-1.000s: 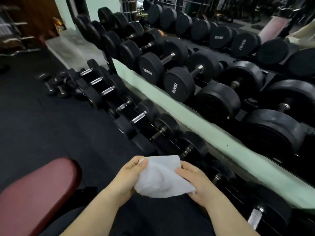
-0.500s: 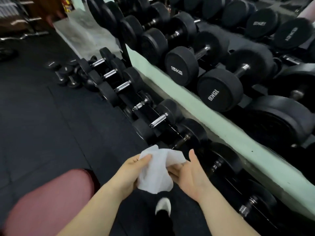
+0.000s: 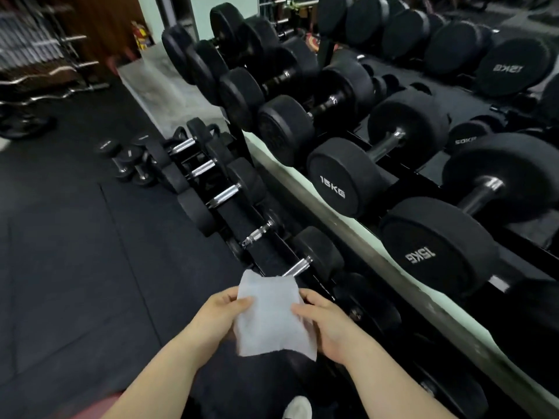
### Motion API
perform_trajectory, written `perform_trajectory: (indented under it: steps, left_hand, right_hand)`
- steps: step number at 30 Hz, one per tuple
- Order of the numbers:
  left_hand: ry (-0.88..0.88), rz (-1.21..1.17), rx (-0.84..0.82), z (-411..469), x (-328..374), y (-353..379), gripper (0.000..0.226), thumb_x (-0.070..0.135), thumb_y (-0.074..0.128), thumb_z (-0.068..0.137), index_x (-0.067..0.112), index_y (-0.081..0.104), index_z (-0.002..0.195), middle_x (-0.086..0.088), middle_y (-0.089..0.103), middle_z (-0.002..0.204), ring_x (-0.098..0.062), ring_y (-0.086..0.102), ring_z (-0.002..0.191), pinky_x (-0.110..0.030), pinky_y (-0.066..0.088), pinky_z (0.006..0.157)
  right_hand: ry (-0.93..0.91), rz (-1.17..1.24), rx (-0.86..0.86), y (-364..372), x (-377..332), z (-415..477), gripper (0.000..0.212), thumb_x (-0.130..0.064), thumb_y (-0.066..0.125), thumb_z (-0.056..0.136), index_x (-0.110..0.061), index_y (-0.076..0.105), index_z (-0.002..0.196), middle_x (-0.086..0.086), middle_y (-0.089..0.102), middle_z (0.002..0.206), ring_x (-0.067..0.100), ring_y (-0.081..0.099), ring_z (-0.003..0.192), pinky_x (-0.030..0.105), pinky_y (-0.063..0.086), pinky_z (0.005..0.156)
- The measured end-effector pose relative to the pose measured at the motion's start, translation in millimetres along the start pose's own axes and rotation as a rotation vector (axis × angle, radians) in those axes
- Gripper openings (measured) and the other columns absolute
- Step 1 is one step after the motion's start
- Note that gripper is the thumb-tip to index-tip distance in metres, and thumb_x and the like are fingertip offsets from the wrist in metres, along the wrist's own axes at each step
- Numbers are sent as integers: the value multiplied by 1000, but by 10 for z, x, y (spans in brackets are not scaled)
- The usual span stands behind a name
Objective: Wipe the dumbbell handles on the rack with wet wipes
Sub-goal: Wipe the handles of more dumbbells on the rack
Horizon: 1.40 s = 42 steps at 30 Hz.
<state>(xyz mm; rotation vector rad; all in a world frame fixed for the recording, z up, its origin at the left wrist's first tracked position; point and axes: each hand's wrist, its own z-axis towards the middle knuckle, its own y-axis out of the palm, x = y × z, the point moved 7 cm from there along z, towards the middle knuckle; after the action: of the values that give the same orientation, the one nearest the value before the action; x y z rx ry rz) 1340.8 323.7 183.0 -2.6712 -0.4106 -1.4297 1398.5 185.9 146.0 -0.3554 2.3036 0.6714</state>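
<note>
My left hand (image 3: 220, 316) and right hand (image 3: 329, 325), fingers curled, pinch the white rectangular wet wipe (image 3: 269, 316); I should spread it, then wrap the near chrome dumbbell handle (image 3: 298, 267).

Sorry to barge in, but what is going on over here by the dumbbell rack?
A person stands at the dumbbell rack holding a white wet wipe out in front, the left hand pinching its left edge and the right hand its right edge. The wipe is spread open and appears to touch no handle yet; the nearest chrome handle on the lower tier shows just past its top edge.
</note>
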Motion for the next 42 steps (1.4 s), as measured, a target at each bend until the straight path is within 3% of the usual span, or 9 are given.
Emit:
perform_trajectory:
  steps: [8,16,20,22,27,31,34,38,42]
  left_hand:
    - [21,53,-249,328,500,15,26,2,51,52,12,75,57,-2,72,65,-10,67,59,-18,51,53]
    - [247,446,-57,933,906,54,25,0,65,79,18,62,61,5,55,56,-10,47,55,-16,40,52]
    - [364,592,-198,1274,1178,148,28,-3,61,78,22,50,74,9,45,65,-6,40,59,-11,37,53]
    - [385,632,-316,1466,1289,158,30,-2,61,78,25,47,80,8,44,69,-4,40,60,-12,37,56]
    - [452,718,-553,2099,1650,-73,29,3,64,80,27,50,86,11,50,71,5,48,60,-7,39,56]
    - [244,493,-617,2690,1982,-654,28,2,59,84,29,57,91,2,60,88,-13,58,81,-14,47,63]
    - [141,498,-647,2881,2052,-1004,27,4,57,85,31,55,87,1,58,90,-14,56,78,-24,47,63]
    - [133,580,-777,2823,2081,-1127,20,7,55,87,26,58,82,3,57,92,-11,54,79,-22,43,64]
    - [61,465,-804,2700,2046,-1198,16,16,49,92,21,57,105,9,56,101,-7,54,90,-23,47,80]
  right_hand:
    - [-116,68,29,-127,-567,183,26,10,49,82,-8,59,66,5,63,59,12,60,49,20,49,49]
    - [-196,13,187,-396,-899,326,28,6,39,85,-11,59,75,6,66,83,16,61,75,25,48,68]
    - [-300,-154,306,-393,-1121,465,11,-11,52,88,-20,57,93,-2,59,101,12,55,96,25,46,85]
    - [-373,-276,335,-256,-1255,644,24,-10,61,83,-24,53,100,-12,54,104,6,51,100,15,44,83]
    - [-388,-455,461,229,-1534,1362,21,-7,61,82,-27,55,76,-14,53,73,-7,50,63,6,38,61]
    - [-360,-34,655,554,-1612,1781,25,-7,55,86,-22,62,66,-10,59,58,2,51,54,12,41,50]
    - [-375,274,644,1017,-1579,1881,20,-4,53,86,-20,65,81,-8,63,62,4,57,54,15,44,50]
    - [-409,157,671,1483,-1576,1924,27,-12,62,74,-35,68,86,-9,64,76,6,61,73,19,48,67]
    - [-458,270,1003,1535,-1499,1852,22,-1,55,84,-18,60,72,-3,59,70,4,57,60,16,46,55]
